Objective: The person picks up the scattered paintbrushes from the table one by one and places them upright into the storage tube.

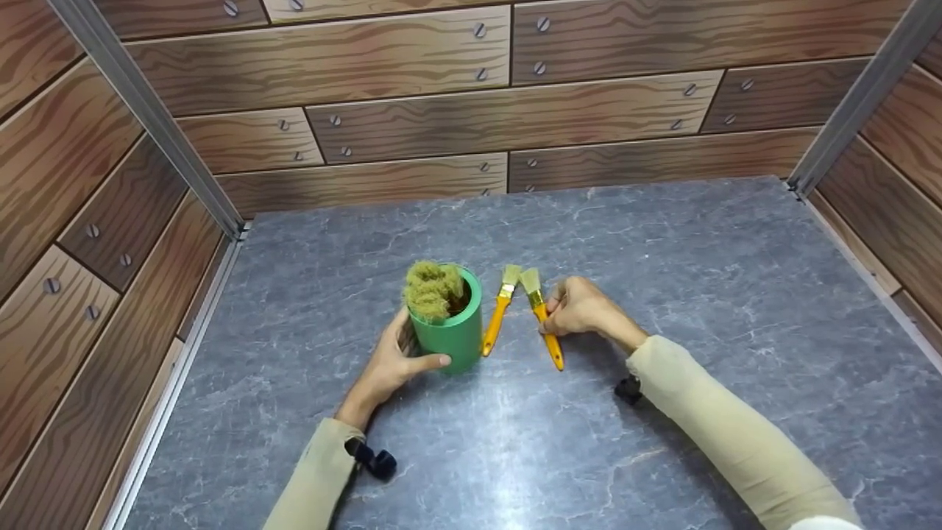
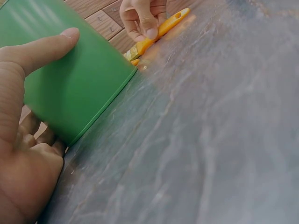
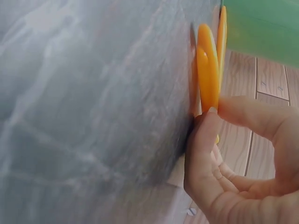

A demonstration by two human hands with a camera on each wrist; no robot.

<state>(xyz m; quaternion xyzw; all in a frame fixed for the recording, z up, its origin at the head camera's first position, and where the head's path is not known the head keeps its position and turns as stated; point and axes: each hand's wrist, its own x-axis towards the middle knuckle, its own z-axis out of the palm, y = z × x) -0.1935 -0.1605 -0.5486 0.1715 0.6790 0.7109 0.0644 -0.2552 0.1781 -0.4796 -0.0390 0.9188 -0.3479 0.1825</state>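
A green cylindrical pot (image 1: 450, 342) stands upright on the table, with a tuft of yellow-green moss-like fibre (image 1: 432, 291) at its top left. My left hand (image 1: 390, 361) grips the pot's near left side, thumb across its front and fingers around the far side in the left wrist view. Just right of the pot lies one paintbrush (image 1: 498, 313) with an orange handle and pale bristles. My right hand (image 1: 581, 308) pinches the handle of a second paintbrush (image 1: 553, 350) between thumb and fingers. The two brushes' bristle ends nearly meet, and their handles spread apart toward me.
The grey marbled tabletop (image 1: 331, 294) runs to a wood-patterned back wall (image 1: 412, 66). Similar panels stand at left and right, with metal corner posts (image 1: 151, 110). Black straps with small devices (image 1: 379, 462) sit at both wrists.
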